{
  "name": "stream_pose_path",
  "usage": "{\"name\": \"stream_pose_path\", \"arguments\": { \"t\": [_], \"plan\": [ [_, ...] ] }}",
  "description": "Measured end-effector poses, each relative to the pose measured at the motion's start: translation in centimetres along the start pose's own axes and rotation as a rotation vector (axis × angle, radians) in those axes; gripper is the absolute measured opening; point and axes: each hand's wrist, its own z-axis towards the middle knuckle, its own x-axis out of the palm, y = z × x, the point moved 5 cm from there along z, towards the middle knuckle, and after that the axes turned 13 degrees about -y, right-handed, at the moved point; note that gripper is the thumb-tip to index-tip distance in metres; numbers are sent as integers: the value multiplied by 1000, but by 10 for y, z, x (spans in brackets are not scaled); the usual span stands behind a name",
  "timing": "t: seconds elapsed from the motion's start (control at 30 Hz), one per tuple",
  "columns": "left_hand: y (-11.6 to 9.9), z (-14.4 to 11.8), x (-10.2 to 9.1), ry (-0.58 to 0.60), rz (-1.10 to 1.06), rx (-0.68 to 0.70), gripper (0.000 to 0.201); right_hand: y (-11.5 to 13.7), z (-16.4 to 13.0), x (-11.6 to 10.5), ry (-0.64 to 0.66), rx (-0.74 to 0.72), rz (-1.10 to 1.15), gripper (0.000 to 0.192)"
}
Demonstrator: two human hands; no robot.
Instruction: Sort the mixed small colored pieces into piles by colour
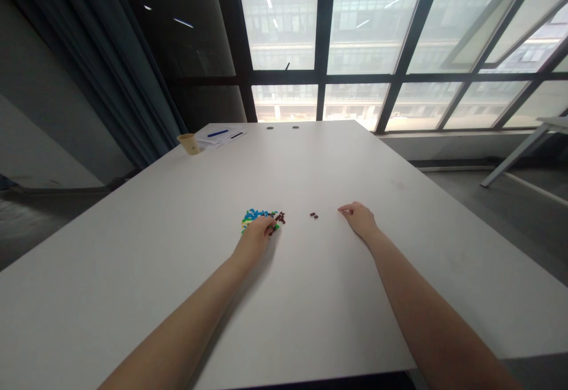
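A small heap of tiny plastic building bricks (254, 215) in blue, green, yellow and dark brown lies near the middle of the table. Over its right front part is my left hand (260, 229), its fingers curled together and down among the pieces; whatever sits between the fingertips is hidden. Dark brown bricks (281, 218) lie loose at the heap's right edge. Farther right, a few brown bricks (313, 215) sit apart from the heap. My right hand (358, 218) rests on the tabletop beyond them, fingers stretched out to the left, with nothing visible in it.
The white table (310, 165) stretches away toward large windows. At its far left stand a beige cup (189, 144) and papers (231, 135) with a blue pen (218, 133) on top. Two dark round fittings (270, 128) mark the far edge. A blue curtain hangs at left.
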Motion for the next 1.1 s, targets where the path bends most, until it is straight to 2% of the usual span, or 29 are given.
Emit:
{"name": "stream_pose_path", "arguments": {
  "t": [0.13, 0.23, 0.3, 0.4, 0.5, 0.7, 0.97, 1.1],
  "plan": [
    [-3, -4, 7, -1, -292, -140, 15, 8, 0, -10, -115, -22, 103, 24],
    [-10, -11, 14, -5, -555, -260, 20, 31, -7, -25, -180, -73, 233, 24],
    [-17, -15, 17, -28, -654, -281, 24, 58, -18, -32, -150, -186, 348, 23],
    [-25, -20, 19, -59, -728, -257, 28, 100, -44, -33, -3, -384, 526, 20],
    [-30, -21, 16, -93, -767, -232, 30, 123, -66, -26, 72, -493, 610, 19],
    [-30, -19, 14, -97, -771, -255, 29, 120, -71, -17, 6, -496, 679, 20],
    [-33, -23, 20, -16, -758, -158, 29, 124, -72, -17, 17, -543, 667, 12],
    [-27, -18, 15, -68, -545, -103, 26, 115, -66, -9, 74, -493, 549, 5]
  ]
}}
